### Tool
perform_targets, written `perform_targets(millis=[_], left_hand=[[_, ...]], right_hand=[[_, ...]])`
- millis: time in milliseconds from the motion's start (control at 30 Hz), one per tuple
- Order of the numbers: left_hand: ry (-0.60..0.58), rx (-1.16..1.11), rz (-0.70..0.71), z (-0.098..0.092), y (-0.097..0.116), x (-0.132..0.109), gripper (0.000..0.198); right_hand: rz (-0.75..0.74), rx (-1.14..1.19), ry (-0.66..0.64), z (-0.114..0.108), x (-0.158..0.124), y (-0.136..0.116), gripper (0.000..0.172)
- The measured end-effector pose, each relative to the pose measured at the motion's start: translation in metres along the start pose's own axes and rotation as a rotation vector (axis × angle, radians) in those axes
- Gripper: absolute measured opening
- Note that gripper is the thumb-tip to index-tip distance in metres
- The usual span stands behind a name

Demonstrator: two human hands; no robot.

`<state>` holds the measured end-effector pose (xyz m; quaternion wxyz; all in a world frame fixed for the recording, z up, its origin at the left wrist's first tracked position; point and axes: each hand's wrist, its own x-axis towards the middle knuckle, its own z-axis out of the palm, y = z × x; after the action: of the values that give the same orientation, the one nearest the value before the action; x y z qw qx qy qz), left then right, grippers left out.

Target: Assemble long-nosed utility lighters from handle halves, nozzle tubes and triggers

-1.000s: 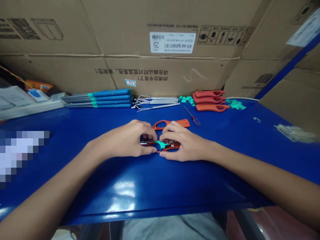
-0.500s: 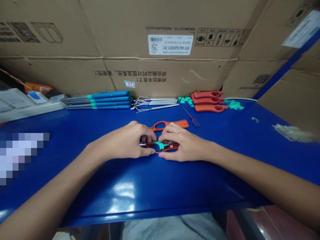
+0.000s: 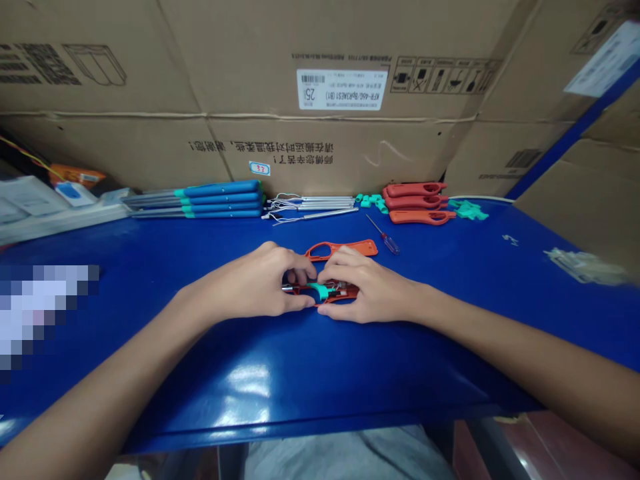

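Beyond the held orange shell [image 3: 349, 298], an upside-down label [image 3: 341, 90] reads "KFR-46G/BpR3AES1 (B1)".

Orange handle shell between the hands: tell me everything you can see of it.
The orange handle shell looks like plastic, a half-shell lengthwise left to right, open side up. A curved teal piece and thin wires sit in it. The left hand grips its left part, the right hand its right, hiding much of it. Whether it touches the table is unclear.
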<state>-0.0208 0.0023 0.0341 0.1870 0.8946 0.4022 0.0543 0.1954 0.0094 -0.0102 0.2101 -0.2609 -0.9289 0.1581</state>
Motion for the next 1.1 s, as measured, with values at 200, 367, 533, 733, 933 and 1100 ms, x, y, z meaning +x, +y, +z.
perform_targets(millis=[200, 367, 533, 733, 933, 1100], left_hand=[[0.036, 0.050, 0.028, 0.006, -0.002, 0.002, 0.030], [0.039, 0.029, 0.024, 0.007, -0.003, 0.004, 0.031], [0.045, 0.011, 0.020, 0.008, -0.007, 0.005, 0.027], [0.038, 0.052, 0.004, 0.009, -0.008, 0.006, 0.033], [0.053, 0.096, 0.021, 0.009, -0.007, 0.007, 0.031], [0.058, 0.086, 0.010, 0.011, -0.008, 0.007, 0.033]], right_hand=[[-0.077, 0.001, 0.046, 0.003, -0.001, 0.006, 0.021], [-0.106, -0.037, 0.046, 0.002, -0.003, 0.009, 0.020], [-0.162, -0.154, 0.054, -0.002, -0.004, 0.008, 0.028], [-0.039, -0.434, 0.148, -0.020, -0.002, 0.023, 0.030], [0.101, -0.414, 0.017, -0.037, -0.006, 0.046, 0.028], [0.144, -0.320, -0.086, -0.039, -0.008, 0.046, 0.025]])
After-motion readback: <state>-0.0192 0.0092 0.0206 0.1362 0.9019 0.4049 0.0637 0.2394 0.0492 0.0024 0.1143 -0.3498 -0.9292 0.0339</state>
